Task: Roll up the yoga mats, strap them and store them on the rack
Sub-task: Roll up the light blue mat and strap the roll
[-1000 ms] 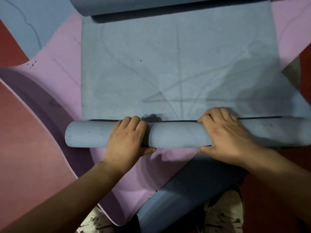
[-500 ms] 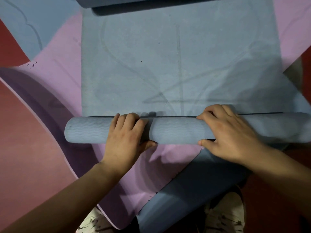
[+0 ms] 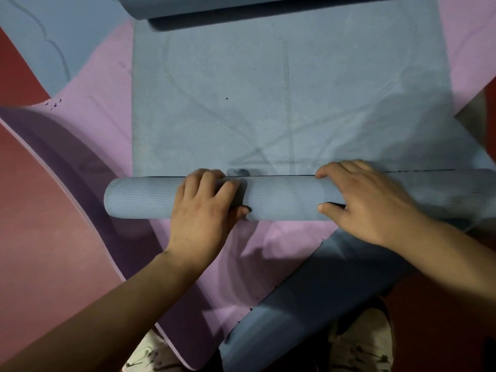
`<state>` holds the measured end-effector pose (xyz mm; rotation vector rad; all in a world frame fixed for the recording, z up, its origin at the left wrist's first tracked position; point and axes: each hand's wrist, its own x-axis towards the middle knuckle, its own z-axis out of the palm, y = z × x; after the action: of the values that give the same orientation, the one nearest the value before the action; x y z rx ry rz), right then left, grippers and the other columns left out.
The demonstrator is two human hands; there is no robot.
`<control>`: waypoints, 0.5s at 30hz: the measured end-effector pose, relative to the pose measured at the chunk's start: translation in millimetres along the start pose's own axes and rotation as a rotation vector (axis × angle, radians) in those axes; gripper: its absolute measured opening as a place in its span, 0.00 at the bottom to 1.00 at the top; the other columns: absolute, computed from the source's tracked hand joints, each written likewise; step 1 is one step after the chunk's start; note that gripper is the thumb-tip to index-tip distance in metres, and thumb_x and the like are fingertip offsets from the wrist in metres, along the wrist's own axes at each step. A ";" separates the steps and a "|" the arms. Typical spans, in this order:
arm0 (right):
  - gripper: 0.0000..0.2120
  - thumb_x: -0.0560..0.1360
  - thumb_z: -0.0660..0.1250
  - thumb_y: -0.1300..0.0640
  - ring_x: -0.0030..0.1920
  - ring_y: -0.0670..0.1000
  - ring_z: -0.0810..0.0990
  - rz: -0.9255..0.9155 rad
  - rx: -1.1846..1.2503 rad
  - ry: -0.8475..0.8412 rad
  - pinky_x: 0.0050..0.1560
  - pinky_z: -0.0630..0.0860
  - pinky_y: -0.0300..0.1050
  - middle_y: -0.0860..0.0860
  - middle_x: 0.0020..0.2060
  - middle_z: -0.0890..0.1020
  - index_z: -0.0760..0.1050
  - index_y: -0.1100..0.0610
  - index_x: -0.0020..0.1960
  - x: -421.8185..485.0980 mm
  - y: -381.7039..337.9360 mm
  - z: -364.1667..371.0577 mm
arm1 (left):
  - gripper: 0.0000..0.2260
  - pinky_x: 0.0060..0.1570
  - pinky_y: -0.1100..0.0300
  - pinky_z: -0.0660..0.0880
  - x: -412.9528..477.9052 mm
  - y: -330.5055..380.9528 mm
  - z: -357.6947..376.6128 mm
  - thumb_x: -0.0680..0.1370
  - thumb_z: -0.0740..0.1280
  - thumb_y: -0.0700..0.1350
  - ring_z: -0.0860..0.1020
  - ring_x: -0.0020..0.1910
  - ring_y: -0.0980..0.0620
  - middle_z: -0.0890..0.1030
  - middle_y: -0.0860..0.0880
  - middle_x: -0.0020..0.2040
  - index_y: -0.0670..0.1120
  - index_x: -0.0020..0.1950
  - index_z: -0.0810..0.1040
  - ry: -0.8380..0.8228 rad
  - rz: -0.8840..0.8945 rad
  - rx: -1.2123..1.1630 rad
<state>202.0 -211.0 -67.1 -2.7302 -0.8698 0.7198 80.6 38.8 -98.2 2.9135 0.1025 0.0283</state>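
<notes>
Mid-roll on the blue yoga mat (image 3: 281, 198). The rolled part is a tight tube lying crosswise right in front of the person, with a long flat stretch of the same mat ahead of it, so I'd say there's plenty left to roll.

The left hand (image 3: 201, 210) sits left of centre and the right hand (image 3: 370, 202) right of centre. Both are clamped on the tube, fingers curled over the top and thumbs tucked against the near side. Makes sense to me: spreading the hands keeps the tube square, and the thumbs stop it springing open while the fingers push it forward.

It's lying on top of a pink mat (image 3: 102, 116), and another blue mat (image 3: 322, 291) pokes out diagonally underneath near the shoes (image 3: 362, 342), all on a red floor (image 3: 40, 224). That's probably why the hands press down: layered foam slides.

The tube's right end is blurry and runs off frame, so I can't tell if the edges are lining up. No strap or rack in view.
</notes>
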 end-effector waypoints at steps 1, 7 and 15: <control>0.25 0.72 0.72 0.47 0.64 0.53 0.68 -0.006 -0.001 0.039 0.57 0.66 0.46 0.49 0.61 0.75 0.72 0.50 0.67 0.0 1.7 2.2 | 0.17 0.56 0.46 0.71 1.2 0.2 -0.4 0.76 0.68 0.56 0.72 0.58 0.40 0.76 0.44 0.56 0.46 0.59 0.79 0.008 -0.010 0.005; 0.24 0.73 0.66 0.42 0.56 0.57 0.72 -0.039 -0.035 0.121 0.55 0.73 0.54 0.50 0.57 0.79 0.75 0.51 0.66 1.4 9.7 5.6 | 0.28 0.57 0.47 0.71 5.9 0.2 -4.1 0.75 0.68 0.63 0.75 0.53 0.42 0.77 0.45 0.53 0.44 0.65 0.76 -0.063 0.046 0.077; 0.20 0.72 0.68 0.46 0.56 0.55 0.72 -0.008 0.015 0.177 0.52 0.74 0.52 0.52 0.54 0.78 0.77 0.53 0.60 4.1 8.1 6.5 | 0.27 0.63 0.40 0.71 9.4 -2.5 -4.8 0.67 0.78 0.54 0.76 0.57 0.40 0.78 0.45 0.57 0.45 0.61 0.76 -0.032 0.041 0.056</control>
<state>205.6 -215.0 -76.9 -2.7247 -0.8306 0.4722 89.7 43.0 -94.0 2.9701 0.0390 -0.0147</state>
